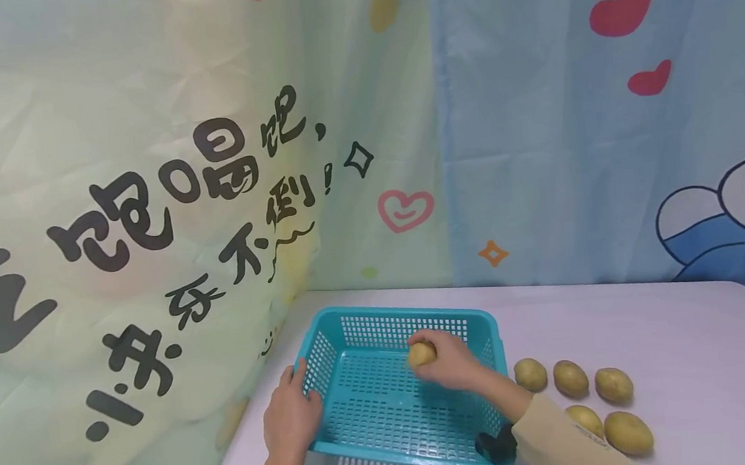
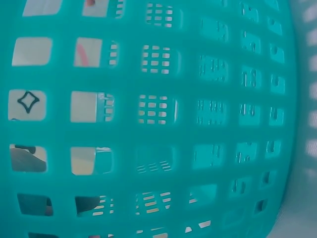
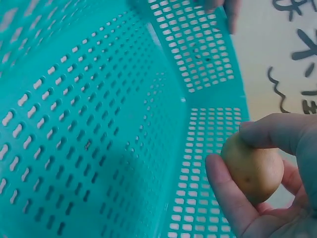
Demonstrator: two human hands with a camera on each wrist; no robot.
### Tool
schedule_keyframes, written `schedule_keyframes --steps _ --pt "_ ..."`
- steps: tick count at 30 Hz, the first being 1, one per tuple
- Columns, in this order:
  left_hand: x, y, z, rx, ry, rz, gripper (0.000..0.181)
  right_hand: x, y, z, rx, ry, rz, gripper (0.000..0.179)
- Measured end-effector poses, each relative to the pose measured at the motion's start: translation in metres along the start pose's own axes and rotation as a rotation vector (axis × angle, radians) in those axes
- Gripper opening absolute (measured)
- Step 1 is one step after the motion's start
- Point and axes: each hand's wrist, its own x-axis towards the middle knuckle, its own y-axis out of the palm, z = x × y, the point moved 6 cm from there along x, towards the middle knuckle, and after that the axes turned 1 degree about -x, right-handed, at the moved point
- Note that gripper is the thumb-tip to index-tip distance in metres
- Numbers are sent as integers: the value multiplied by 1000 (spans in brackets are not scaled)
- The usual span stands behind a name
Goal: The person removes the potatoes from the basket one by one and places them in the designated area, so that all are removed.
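Note:
A turquoise plastic basket with lattice walls stands on the table, its inside bare of potatoes. My left hand grips its left rim, fingers over the edge and thumb toward the inside. In the left wrist view the basket wall fills most of the picture and hides that grip. Over the back right part of the basket, my right hand holds a yellow-brown potato. Thumb and fingers wrap round this potato in the right wrist view, which shows it apart from the basket floor.
Several more potatoes lie on the pale table, right of the basket and beside my right sleeve. A printed cloth with lettering and hearts hangs along the table's left and back edges. Dark wrist mounts sit on both wrists.

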Motion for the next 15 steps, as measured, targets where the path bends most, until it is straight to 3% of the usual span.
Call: schedule_keyframes --steps 5,10,15 --pt "1 1 3 -4 -2 7 58 -15 -24 -9 125 100 -44 45" --pt "2 1 2 -4 11 7 58 -38 -48 -13 107 208 -77 46" --pt "2 1 1 -2 0 17 59 -62 -62 -18 85 272 -57 53"
